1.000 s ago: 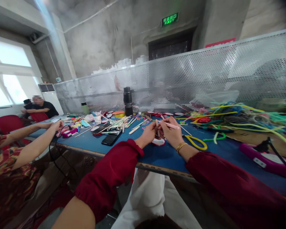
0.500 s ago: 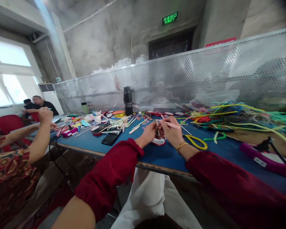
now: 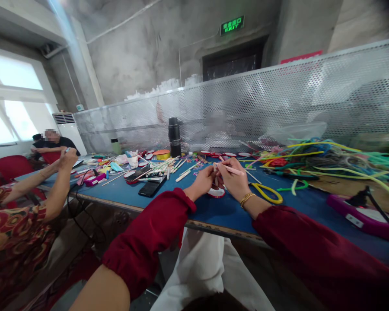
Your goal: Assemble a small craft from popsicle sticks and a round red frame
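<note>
Both my hands meet over the blue table [image 3: 227, 211], just above a small round red-and-white piece [image 3: 215, 192]. My right hand [image 3: 234, 178] pinches a thin pale pink stick [image 3: 231, 169] that points left. My left hand [image 3: 203, 180] is closed in a pinch on the other end of the work, holding a short pale stick upright between the fingers. A yellow loop of tubing [image 3: 267, 193] lies just right of my right wrist, which wears a gold bracelet.
Pale sticks, small round pieces and two phones [image 3: 151, 186] litter the table's left half, with a black flask [image 3: 173, 137] behind. Coloured tubing [image 3: 327, 166] piles at the right, a pink device [image 3: 359, 214] nearer. A perforated metal screen backs the table. A person at the left holds both hands raised.
My hands have stayed almost still over the round piece. The person at the left lifted a hand off the table and now holds both hands together in the air.
</note>
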Demonstrator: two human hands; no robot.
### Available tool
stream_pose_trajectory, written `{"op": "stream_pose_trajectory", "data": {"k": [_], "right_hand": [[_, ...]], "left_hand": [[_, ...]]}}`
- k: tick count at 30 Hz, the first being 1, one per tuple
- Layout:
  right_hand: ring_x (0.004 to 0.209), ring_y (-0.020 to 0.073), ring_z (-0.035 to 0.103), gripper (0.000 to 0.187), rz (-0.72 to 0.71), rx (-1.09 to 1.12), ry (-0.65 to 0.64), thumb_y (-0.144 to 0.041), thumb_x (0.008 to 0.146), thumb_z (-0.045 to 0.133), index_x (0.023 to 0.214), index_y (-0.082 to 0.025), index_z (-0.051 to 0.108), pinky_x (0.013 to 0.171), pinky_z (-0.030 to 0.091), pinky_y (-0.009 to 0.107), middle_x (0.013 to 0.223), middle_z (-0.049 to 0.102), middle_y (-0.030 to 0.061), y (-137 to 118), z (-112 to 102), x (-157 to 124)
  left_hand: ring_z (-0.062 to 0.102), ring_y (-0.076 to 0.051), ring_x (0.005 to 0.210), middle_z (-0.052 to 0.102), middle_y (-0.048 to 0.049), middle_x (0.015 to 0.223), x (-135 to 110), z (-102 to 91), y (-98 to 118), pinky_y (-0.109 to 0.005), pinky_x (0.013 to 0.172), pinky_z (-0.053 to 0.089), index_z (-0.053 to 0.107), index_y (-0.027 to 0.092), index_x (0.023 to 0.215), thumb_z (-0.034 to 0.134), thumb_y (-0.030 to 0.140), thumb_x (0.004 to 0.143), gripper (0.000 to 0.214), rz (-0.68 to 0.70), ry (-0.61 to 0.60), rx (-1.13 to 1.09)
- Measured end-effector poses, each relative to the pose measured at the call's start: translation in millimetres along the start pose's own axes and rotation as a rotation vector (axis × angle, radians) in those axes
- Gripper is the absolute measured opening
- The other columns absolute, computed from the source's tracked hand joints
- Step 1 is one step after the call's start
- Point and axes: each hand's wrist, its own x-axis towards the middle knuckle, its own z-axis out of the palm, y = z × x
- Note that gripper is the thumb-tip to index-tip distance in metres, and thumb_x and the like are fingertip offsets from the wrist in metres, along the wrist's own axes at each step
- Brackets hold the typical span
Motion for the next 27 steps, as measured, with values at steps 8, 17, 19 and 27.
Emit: {"op": "stream_pose_trajectory", "data": {"k": [8,17,19,27], "right_hand": [[0.062,0.022,0.064,0.02,0.011,0.0,0.001,-0.043,0.087,0.066,0.079,-0.028,0.057,0.058,0.05,0.037,0.066,0.066,0.0012,-3.2,0.7,-0.5],[0.061,0.0213,0.063,0.019,0.013,-0.002,0.001,-0.042,0.086,0.066,0.078,-0.027,0.058,0.059,0.05,0.037,0.066,0.065,0.001,-4.8,0.6,-0.3],[0.065,0.0226,0.065,0.019,0.009,-0.002,0.003,-0.042,0.086,0.066,0.078,-0.028,0.058,0.06,0.051,0.038,0.067,0.066,0.0015,-3.4,0.7,0.0],[0.068,0.0242,0.065,0.018,0.002,-0.004,0.009,-0.043,0.087,0.064,0.079,-0.029,0.057,0.06,0.051,0.038,0.067,0.067,0.0025,3.6,1.2,1.7]], "left_hand": [[0.067,-0.016,0.06,0.07,-0.0029,0.076,1.3,0.1,-0.8,-0.026,0.055,0.052,0.055,0.018,0.117,0.051,0.046,0.103,0.032,0.006,0.002,0.007],[0.065,-0.015,0.056,0.068,-0.0012,0.073,1.6,0.1,0.4,-0.024,0.053,0.052,0.057,0.017,0.118,0.052,0.044,0.103,0.031,0.004,0.017,-0.009],[0.066,-0.015,0.057,0.07,-0.0021,0.076,1.8,0.1,-0.1,-0.025,0.054,0.053,0.057,0.017,0.121,0.052,0.043,0.103,0.032,0.004,0.018,-0.013],[0.069,-0.017,0.062,0.072,-0.0041,0.079,2.5,0.3,-0.8,-0.026,0.055,0.053,0.057,0.017,0.125,0.049,0.036,0.103,0.031,-0.009,0.025,-0.014]]}}
